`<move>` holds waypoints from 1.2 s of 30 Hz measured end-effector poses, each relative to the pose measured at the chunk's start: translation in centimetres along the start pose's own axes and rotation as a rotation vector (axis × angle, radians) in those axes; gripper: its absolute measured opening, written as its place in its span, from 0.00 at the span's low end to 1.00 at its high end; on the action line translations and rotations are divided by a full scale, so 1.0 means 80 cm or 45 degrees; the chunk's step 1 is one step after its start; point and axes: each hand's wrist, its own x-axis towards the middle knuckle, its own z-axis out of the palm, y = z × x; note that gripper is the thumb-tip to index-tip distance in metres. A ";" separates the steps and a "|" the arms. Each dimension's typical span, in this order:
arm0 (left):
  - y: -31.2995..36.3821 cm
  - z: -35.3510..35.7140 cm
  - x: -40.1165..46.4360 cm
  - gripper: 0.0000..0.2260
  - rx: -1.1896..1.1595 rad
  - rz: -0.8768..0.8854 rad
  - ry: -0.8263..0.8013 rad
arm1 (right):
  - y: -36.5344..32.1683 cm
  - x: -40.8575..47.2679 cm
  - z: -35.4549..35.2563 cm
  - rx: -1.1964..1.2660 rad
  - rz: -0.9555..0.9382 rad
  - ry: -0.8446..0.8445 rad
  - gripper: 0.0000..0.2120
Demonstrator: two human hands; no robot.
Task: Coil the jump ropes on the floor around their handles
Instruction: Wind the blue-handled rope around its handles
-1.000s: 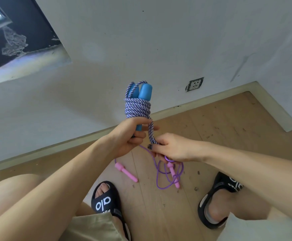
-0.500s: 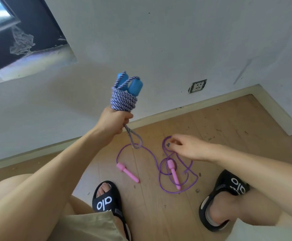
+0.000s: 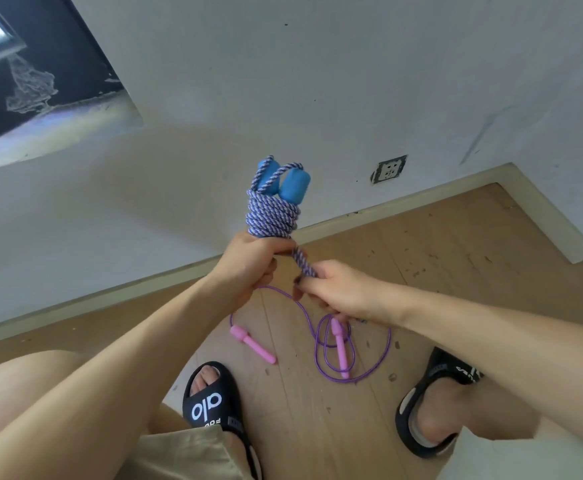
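I am holding the nearly coiled braided rope (image 3: 272,216) by its blue handles (image 3: 285,181) in my left hand (image 3: 248,259), my right hand (image 3: 338,289) seemingly pinching its tail, while the pink-handled rope (image 3: 352,355) is lying uncoiled on the floor (image 3: 439,271).

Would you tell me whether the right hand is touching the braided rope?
Touching: the head view shows the right hand pinching the braided rope tail.

place: room in a home, corner area | floor: wood planks (image 3: 439,258), scuffed and speckled | walls: plain white wall (image 3: 283,81) with cream baseboard (image 3: 421,199) | fittings: wall socket (image 3: 389,169) low on far wall; dark window (image 3: 23,64) far left
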 end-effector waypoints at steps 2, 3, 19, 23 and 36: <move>0.000 -0.007 0.004 0.10 -0.009 0.009 0.045 | -0.001 0.003 -0.015 -0.389 -0.031 0.142 0.13; -0.002 -0.009 0.006 0.09 0.020 0.008 0.038 | -0.001 0.003 -0.019 -0.478 -0.036 0.148 0.14; -0.037 -0.024 0.027 0.06 1.183 0.285 0.139 | -0.038 -0.022 -0.069 -0.600 -0.365 0.286 0.14; -0.046 -0.009 0.012 0.05 1.359 0.414 -0.030 | -0.038 -0.018 -0.083 -0.591 -0.461 0.426 0.14; -0.025 -0.008 -0.014 0.29 1.418 0.524 -0.229 | -0.027 -0.009 -0.070 -0.527 -0.486 0.418 0.13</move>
